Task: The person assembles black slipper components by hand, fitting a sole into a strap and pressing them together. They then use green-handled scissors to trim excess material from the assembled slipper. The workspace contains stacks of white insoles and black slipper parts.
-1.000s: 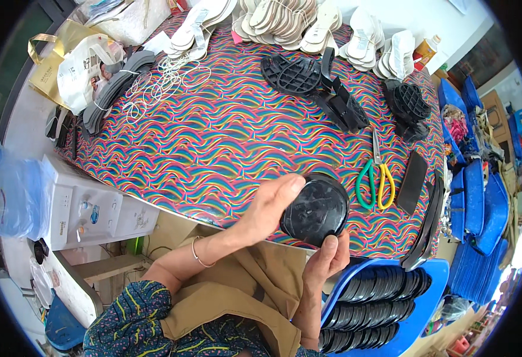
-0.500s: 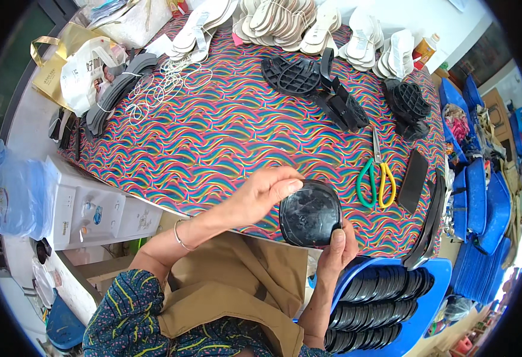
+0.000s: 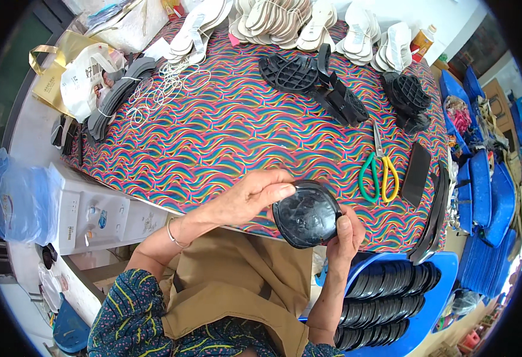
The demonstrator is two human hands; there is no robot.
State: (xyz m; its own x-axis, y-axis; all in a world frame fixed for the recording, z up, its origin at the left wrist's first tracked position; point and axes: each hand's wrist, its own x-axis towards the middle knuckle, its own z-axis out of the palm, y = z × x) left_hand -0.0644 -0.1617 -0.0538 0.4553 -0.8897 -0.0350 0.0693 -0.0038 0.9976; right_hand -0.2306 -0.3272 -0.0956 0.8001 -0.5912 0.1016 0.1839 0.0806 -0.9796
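Between both hands, over the table's near edge, is a glossy black rounded rubber or plastic piece [image 3: 307, 215] with a raised rim. My left hand [image 3: 260, 195] pinches its upper left edge, thumb on top. My right hand [image 3: 346, 233] grips the lower right edge, its thumb also on the face; the fingers underneath are hidden. To the right of the hands lie scissors [image 3: 380, 172] with one green and one yellow handle, blades pointing away. Beside them rests a dark flat block [image 3: 416, 174].
Black shoe soles [image 3: 291, 72] and more soles [image 3: 408, 98] lie farther back. Bundled pale insoles [image 3: 273, 22] line the far edge. A grey strip bundle [image 3: 118, 98] and white string [image 3: 163, 89] sit far left. Below right, a blue bin [image 3: 442, 282] holds rows of black pieces [image 3: 380, 303].
The black piece has tilted and turned slightly in my hands, shifting a little to the left. My right hand has moved slightly right and still grips the edge.
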